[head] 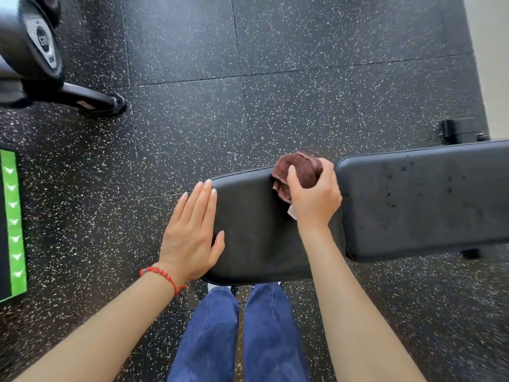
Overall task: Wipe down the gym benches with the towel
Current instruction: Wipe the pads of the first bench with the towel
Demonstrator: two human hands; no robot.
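Towel (pixel 301 169), bunched into a wad, sits at the far edge of the counter (pixel 256 230), clenched in the right hand (pixel 314 199) for scrubbing. Left hand (pixel 192 232) lies flat and spread on the counter's near-left edge, likely steadying it.

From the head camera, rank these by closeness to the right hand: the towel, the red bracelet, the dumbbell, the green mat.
From the right hand:
1. Towel, bunched in that hand on the bench pad.
2. Red bracelet, on the left wrist.
3. Green mat, at the left edge.
4. Dumbbell, top left corner.
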